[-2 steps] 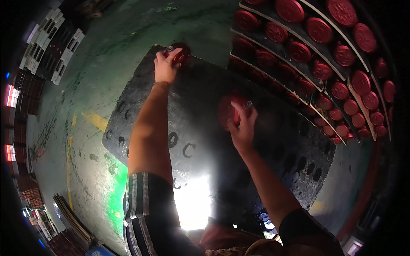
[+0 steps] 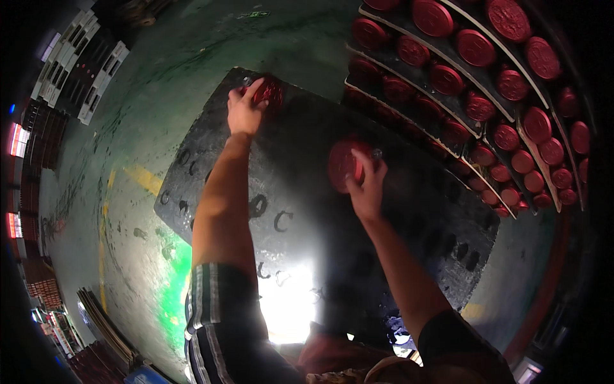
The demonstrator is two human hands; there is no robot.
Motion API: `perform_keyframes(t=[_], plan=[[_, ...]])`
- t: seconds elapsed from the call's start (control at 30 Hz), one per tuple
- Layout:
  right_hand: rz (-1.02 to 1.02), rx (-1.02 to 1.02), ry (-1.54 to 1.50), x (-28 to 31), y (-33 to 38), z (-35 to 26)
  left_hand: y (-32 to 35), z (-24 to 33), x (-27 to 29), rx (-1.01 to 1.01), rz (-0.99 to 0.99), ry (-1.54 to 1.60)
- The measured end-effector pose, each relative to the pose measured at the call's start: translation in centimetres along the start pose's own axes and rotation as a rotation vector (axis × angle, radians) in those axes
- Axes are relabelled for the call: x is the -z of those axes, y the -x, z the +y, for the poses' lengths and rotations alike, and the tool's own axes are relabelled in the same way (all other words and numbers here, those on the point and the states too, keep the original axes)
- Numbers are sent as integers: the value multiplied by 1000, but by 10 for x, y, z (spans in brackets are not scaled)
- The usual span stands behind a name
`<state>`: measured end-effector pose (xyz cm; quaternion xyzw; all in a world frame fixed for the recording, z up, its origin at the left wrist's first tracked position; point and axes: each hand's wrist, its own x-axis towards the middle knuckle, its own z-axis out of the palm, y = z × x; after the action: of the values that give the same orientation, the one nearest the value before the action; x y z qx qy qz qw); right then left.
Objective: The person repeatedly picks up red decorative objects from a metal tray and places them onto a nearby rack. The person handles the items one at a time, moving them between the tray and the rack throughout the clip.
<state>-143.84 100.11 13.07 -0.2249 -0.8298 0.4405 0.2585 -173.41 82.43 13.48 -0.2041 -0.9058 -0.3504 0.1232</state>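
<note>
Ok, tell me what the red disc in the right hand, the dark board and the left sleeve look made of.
Red disc: perhaps painted metal or plastic, satin by its soft sheen; unclear which.
Dark board: possibly coated wood, semi-gloss, given the strong glare.
Left sleeve: matte fabric, shown by soft folds.

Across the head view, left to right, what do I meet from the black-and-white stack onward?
Black-and-white stack → yellow floor mark → left hand with a red disc → right hand with another red disc → rightmost discs on the tiered boards.
</note>
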Motion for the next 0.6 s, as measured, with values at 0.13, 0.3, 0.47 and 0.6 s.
perform_keyframes(t=[0.13, 0.3, 0.47, 0.6], plan=[[-42, -374, -649, 47, 21, 5, 121, 12, 77, 112, 24, 443], [-172, -769, -1191, 115, 137, -16, 350, 55, 194, 661, 168, 1424], [-650, -983, -1620, 98, 250, -55, 543, 104, 250, 745, 278, 1997], [-996, -935, -1593, 74, 324, -97, 639, 122, 265, 896, 464, 2429]])
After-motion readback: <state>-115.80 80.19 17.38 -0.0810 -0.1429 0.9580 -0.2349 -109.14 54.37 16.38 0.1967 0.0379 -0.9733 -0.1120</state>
